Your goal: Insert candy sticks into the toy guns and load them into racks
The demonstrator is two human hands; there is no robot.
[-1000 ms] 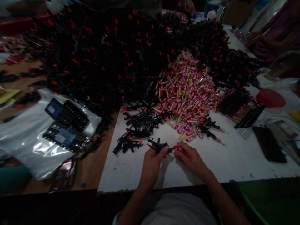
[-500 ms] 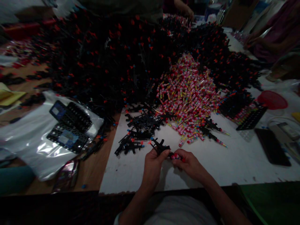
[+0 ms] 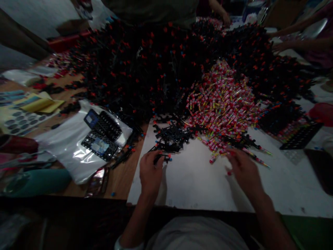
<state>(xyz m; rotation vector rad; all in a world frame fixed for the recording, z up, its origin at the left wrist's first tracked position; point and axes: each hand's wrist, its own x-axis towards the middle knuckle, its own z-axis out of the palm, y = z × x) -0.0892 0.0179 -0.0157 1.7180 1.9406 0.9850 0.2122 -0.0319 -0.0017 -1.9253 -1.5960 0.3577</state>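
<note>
My left hand [image 3: 151, 172] is at the near edge of a small heap of black toy guns [image 3: 173, 135]. Its thumb and fingers close round one black toy gun [image 3: 167, 158] with orange and blue bits on it. To the right, my right hand [image 3: 244, 172] is over the front of a large pile of small tubes [image 3: 221, 100] with red and pink wrappers. Its fingers are curled, and a small red tube end [image 3: 229, 173] shows below them. Beside it lie toy guns with tubes [image 3: 262, 161] stuck out of their ends.
A big mound of black toy guns [image 3: 125, 73] fills the far side. Black perforated trays [image 3: 100, 144] lie on a plastic bag [image 3: 65, 139] at left, near a teal bottle [image 3: 39, 182]. At right are a filled black rack [image 3: 301, 135] and a dark phone [image 3: 319, 166]. Co-workers' arms [image 3: 288, 45] show beyond.
My hands were together on a toy gun and a red tube; they have moved apart. The left has gone to the toy gun heap, the right to the tube pile. The view has turned left.
</note>
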